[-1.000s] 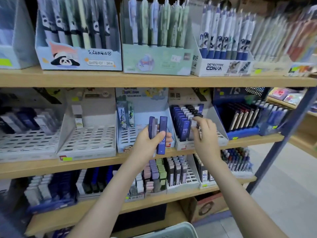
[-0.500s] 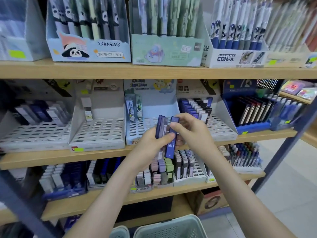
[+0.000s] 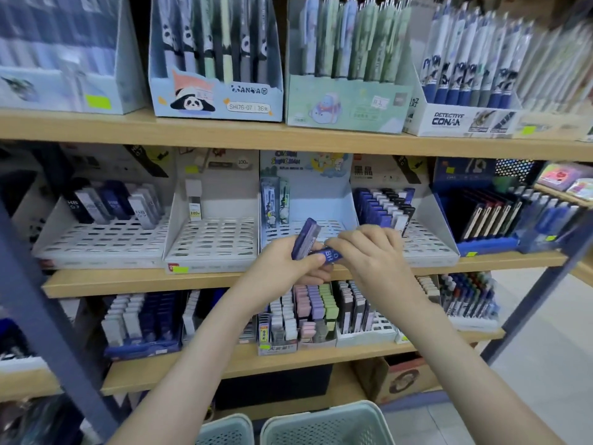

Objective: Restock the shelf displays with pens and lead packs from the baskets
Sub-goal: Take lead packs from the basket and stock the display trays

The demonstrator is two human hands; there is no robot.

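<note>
The step in hand looks like drawing one pack off a bundle: the left hand [image 3: 288, 268] grips a few dark blue lead packs [image 3: 306, 237] in front of the middle shelf [image 3: 128, 281], and the right hand [image 3: 369, 255] pinches the front HB pack [image 3: 332, 255]. The next move probably calls for pulling it free and standing it in an empty slot of the white display tray [image 3: 426, 242] just behind, beside the stocked rows [image 3: 378, 203].
</note>
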